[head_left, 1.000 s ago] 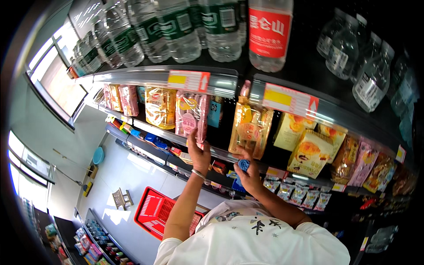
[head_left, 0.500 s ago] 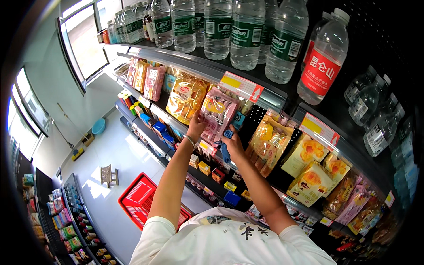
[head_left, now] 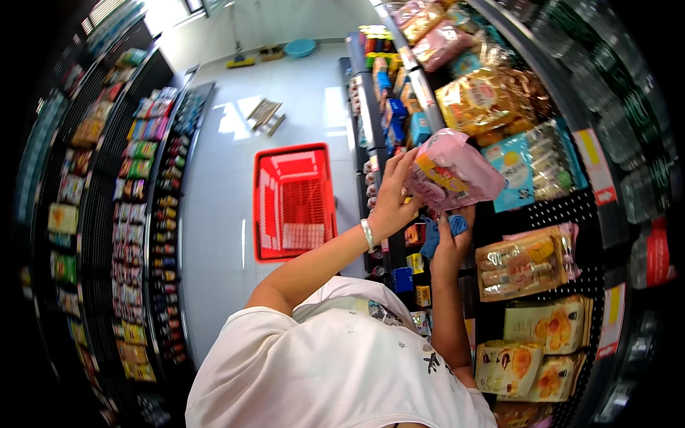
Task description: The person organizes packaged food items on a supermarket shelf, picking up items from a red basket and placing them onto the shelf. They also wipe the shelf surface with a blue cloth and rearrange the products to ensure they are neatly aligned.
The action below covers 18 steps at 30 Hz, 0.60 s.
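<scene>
A pink plastic bread package is tilted in front of the shelf. At its left end, my left hand grips it with the fingers over the edge and the thumb below. My right hand is closed around a crumpled blue cloth, just under the package; its fingertips are partly hidden there and seem to touch the package. Behind it on the shelf lie a yellow bread bag and a light-blue package.
A red shopping basket stands on the floor to my left. Beyond it are a small wooden stool and a blue basin. A stocked shelf lines the far left. More bread packs lie on the right shelf.
The pink package has come off the shelf and is held out in front of it, tilted. My view has turned left, bringing the red basket nearer the middle. The blue cloth stays in my right hand.
</scene>
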### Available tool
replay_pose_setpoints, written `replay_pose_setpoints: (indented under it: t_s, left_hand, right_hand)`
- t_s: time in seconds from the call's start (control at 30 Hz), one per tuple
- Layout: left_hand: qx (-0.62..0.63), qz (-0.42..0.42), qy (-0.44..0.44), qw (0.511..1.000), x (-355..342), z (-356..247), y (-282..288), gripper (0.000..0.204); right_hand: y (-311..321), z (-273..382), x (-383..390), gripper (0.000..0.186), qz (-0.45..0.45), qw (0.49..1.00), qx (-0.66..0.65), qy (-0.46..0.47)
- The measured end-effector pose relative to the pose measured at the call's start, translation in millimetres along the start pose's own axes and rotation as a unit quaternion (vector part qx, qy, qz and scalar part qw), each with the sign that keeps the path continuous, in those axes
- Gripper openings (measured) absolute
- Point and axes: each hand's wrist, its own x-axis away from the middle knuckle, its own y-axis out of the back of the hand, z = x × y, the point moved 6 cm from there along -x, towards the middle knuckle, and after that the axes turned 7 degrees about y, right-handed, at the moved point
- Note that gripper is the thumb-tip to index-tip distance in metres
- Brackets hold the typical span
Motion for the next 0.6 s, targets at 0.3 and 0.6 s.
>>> replay_pose_setpoints:
  t_s: [0.3, 0.6]
  left_hand:
    - [-0.030, -0.099, 0.179, 0.978, 91.1, 107.7, 123.5, 0.081]
    - [-0.054, -0.155, 0.287, 0.944, 104.5, 214.6, 216.0, 0.082]
  right_hand:
    - [-113.5, -98.4, 48.9, 0.062, 0.172, 0.976, -0.040, -0.129]
    - [-235.4, -170.4, 54.2, 0.061, 0.313, 0.923, 0.067, -0.215]
